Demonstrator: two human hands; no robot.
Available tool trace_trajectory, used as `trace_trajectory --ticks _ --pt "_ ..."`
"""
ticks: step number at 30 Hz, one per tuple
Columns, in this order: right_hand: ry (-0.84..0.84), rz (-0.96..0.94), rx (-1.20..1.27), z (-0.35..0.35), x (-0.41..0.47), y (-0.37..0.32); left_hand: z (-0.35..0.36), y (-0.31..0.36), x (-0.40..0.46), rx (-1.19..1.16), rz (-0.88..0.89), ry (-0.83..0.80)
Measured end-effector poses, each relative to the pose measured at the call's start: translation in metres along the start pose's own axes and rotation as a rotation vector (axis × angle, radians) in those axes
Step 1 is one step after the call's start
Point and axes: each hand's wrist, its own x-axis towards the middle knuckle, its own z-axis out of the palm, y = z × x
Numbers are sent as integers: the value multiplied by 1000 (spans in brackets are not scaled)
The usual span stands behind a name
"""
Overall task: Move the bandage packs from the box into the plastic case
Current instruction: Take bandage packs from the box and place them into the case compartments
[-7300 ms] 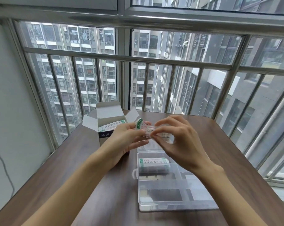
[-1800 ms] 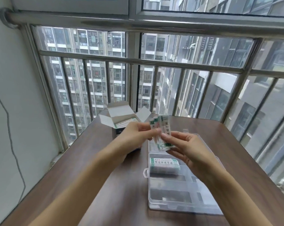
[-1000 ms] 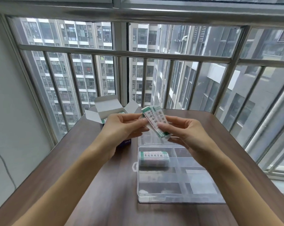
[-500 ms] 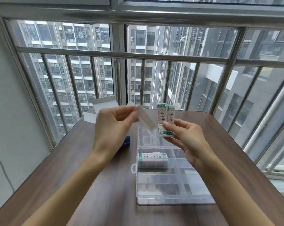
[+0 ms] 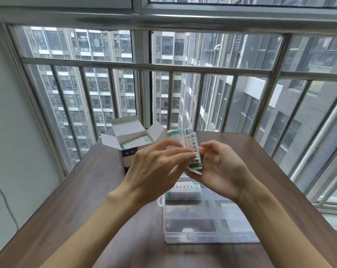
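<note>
Both hands are raised over the table's middle and meet on a small stack of white bandage packs (image 5: 191, 144) with green ends, held upright. My left hand (image 5: 156, 171) pinches the stack from the left. My right hand (image 5: 219, 169) cups and holds it from the right and below. Beneath them lies the open clear plastic case (image 5: 208, 225), with a stack of packs (image 5: 185, 188) in its far-left compartment. The open cardboard box (image 5: 129, 142) stands at the far left of the table, with more packs showing inside.
The brown wooden table (image 5: 90, 190) stands against a barred window (image 5: 183, 70). A pale wall with a hanging cable (image 5: 1, 194) is on the left. The case's open lid is mostly hidden behind my hands.
Half a second ago my left hand held one pack apart to the left. It has come back to the stack in my right hand, and both hands now hold the packs together.
</note>
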Motion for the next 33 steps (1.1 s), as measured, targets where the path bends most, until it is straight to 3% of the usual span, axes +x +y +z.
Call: trace_trajectory --ticks 5,9,10,12,14,17,21,24,26,29,33 --pt "92 -127 -192 5 2 5 0 0 -2 -167 -99 14" --pt "210 -153 -289 4 1 1 -11 3 6 -394 -467 261" --pt "228 -153 -354 3 0 0 -15 2 9 -434 -611 238" --pt "228 -166 -509 3 -2 -1 -21 0 16 -647 -881 -15" --pt "188 -193 -638 3 -4 -1 -21 -3 17 -884 -1010 -230" --pt "182 -227 -739 5 -3 2 -20 -4 14 -990 -1062 -249" --pt "364 -331 -856 -1 -1 -2 -19 -11 9 -1108 -1175 -217" --pt "305 -320 -828 -8 -3 -10 -17 -10 8 -1142 -1214 -230" --pt "279 -284 -1013 -9 -2 -7 -16 -6 9 -1159 -1221 -262" --pt "357 -452 -1351 -9 5 4 -12 -2 10 -1214 -1265 -296" --pt "330 -619 -1352 -3 3 9 -9 1 11 -1288 -1297 -304"
